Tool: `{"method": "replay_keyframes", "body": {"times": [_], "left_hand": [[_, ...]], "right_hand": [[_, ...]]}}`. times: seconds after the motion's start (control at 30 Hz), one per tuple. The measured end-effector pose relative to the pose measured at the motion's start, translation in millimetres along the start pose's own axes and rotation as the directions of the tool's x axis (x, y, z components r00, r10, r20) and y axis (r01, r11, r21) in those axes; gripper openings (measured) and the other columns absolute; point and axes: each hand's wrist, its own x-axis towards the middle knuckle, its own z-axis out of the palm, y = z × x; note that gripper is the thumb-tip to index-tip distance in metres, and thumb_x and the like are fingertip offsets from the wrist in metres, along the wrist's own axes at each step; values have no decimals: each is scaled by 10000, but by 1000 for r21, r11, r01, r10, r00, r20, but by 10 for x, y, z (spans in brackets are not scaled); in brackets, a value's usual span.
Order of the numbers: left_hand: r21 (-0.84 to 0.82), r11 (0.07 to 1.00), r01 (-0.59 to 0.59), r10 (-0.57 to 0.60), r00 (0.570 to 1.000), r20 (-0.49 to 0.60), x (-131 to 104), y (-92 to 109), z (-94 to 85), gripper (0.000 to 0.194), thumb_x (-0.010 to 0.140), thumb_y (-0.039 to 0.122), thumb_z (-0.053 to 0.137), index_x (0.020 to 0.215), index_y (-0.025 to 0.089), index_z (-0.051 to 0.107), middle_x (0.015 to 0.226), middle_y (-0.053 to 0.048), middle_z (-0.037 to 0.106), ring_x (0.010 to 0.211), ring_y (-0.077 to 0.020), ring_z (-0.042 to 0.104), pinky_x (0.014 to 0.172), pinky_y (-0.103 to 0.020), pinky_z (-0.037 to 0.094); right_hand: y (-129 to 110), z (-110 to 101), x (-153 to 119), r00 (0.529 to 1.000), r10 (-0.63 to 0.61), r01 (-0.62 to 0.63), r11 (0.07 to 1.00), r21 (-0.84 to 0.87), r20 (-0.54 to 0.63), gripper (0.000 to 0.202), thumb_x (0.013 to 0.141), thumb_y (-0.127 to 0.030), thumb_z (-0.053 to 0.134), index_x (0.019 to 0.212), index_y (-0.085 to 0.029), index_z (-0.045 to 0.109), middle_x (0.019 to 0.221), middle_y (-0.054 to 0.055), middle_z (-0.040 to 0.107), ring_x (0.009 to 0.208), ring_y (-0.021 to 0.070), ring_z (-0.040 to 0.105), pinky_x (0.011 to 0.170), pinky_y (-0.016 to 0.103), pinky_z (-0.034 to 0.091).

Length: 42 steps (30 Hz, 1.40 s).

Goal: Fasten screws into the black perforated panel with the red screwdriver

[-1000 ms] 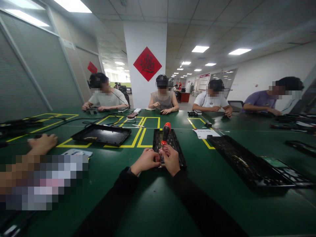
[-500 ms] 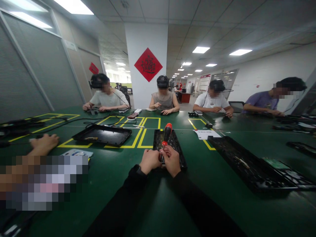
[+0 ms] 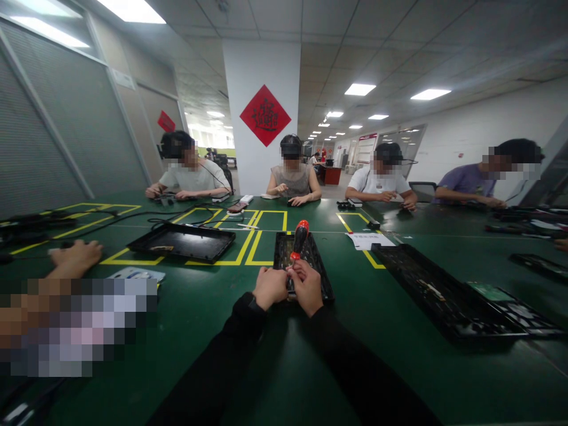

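A black tray (image 3: pixel 316 255) with small parts inside lies in front of me on the green table. Over it, a screwdriver (image 3: pixel 301 235) with a red and black handle stands nearly upright, tilted slightly. My right hand (image 3: pixel 307 288) is closed round its lower end, fingers pinched near the shaft. Close against it, my left hand (image 3: pixel 270 286) is closed at the near left part of the tray; what its fingertips hold is hidden. The screwdriver's tip cannot be seen behind the fingers.
A wide black tray (image 3: pixel 181 241) lies left, a long black tray (image 3: pixel 437 290) right, beside a green board (image 3: pixel 489 291). White paper (image 3: pixel 369 241) lies beyond. A co-worker's hand (image 3: pixel 77 258) is at the left; several people sit across the green table (image 3: pixel 199 337).
The whole view has shifted slightly, so things appear a little further left. Both my hands and the screwdriver keep nearly the same place over the tray.
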Motion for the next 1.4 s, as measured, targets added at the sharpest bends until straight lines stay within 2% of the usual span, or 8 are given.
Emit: {"method": "replay_keyframes", "body": {"times": [0.27,0.43,0.67,0.87,1.03,1.13,1.3,1.4], "left_hand": [[-9,999,-35,36,995,88,59,-64,-42,166,634,253,557,726,152,651,782,-120,664,852,-274,601,827,-404,335],[19,993,-112,106,975,193,173,-110,-23,179,594,262,574,705,146,654,769,-124,668,804,-288,608,790,-415,360],[-60,984,-169,179,946,270,183,-192,-47,132,609,226,562,683,163,652,741,-82,669,782,-230,598,807,-367,354],[-225,959,-175,220,956,192,150,-283,2,85,610,256,596,638,189,641,683,-24,656,726,-180,578,835,-324,337],[-353,923,-151,230,954,193,177,-347,29,82,573,266,633,576,184,634,581,2,622,631,-162,547,768,-300,358],[-456,875,-163,257,955,151,179,-423,60,119,566,295,654,581,177,647,575,11,620,624,-147,544,735,-266,369],[-645,726,-238,285,958,-34,133,-492,114,283,680,388,588,833,160,660,802,-24,660,740,-152,562,709,-231,395],[-653,701,-285,273,954,-123,76,-412,144,339,805,403,428,763,133,630,756,-39,639,714,-144,543,708,-243,398]], "right_hand": [[-8,-5,0,1000,-1,1,1000,12,-3,186,799,-189,499,974,-175,561,824,44,636,726,150,623,702,271,505],[8,-8,3,1000,0,0,1000,21,-20,184,791,-176,502,962,-175,570,831,45,640,732,150,624,702,272,508],[-4,-12,5,1000,4,-4,1000,15,-17,189,793,-188,504,967,-173,576,830,45,644,745,152,625,708,271,509],[-34,-16,1,1000,17,-18,1000,-8,-22,216,792,-193,499,993,-166,576,845,57,650,751,157,628,712,280,510],[-41,-20,2,999,31,-32,999,-25,-14,210,792,-191,496,986,-166,574,846,59,652,762,160,633,721,284,512],[-43,-23,5,999,36,-36,999,5,-9,223,792,-191,496,1001,-165,569,841,56,650,743,154,637,709,277,514],[-80,-2,48,999,51,-50,993,103,-8,232,780,-210,509,1001,-160,558,814,46,648,736,150,636,702,281,514],[-113,7,126,997,73,-75,987,140,20,218,753,-220,536,957,-150,568,769,35,647,697,146,631,658,269,515]]}}
